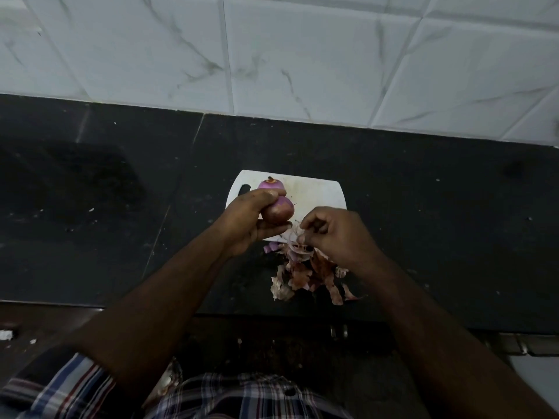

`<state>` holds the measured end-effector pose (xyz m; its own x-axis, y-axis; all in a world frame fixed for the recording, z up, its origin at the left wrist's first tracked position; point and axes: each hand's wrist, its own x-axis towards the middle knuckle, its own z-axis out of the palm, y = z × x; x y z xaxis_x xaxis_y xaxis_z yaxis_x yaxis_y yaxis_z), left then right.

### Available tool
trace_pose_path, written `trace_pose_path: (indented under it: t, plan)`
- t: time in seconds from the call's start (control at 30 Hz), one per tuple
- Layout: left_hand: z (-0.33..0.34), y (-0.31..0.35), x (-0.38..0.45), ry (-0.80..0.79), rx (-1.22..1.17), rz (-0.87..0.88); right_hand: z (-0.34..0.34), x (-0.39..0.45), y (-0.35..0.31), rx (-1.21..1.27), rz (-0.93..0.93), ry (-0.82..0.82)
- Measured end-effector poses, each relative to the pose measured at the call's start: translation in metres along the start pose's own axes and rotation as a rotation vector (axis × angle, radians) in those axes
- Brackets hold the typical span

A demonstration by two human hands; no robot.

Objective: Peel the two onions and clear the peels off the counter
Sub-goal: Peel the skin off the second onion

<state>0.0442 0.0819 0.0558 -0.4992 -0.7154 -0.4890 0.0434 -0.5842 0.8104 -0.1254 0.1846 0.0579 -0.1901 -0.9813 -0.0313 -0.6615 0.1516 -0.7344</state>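
Over the dark surface (423, 222) our left hand (248, 222) grips an onion (279, 211) steady while our right hand (329, 234) pinches peel (295, 237), dropping it onto the heap (305, 276).

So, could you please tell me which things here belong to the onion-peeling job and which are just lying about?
Part of the job:
- onion held in the left hand
- peeled onion on the cutting board
- strip of skin pinched by the right hand
- peel pile on the counter

Just lying about:
- white scrap at the lower left edge
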Motion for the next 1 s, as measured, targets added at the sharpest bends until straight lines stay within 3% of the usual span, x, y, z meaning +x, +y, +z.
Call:
trace_pose_path:
  t: [0.13, 0.47, 1.0]
  plan:
    - [0.003, -0.002, 0.001, -0.032, 0.021, 0.023, -0.001, 0.007, -0.013, 0.107, -0.057, 0.115]
    - [0.003, -0.002, -0.002, -0.081, 0.074, 0.075, 0.017, 0.013, -0.025, 0.099, -0.157, 0.148]
    - [0.006, -0.004, -0.005, -0.044, 0.078, 0.083, 0.015, 0.012, -0.026, 0.039, -0.111, 0.107]
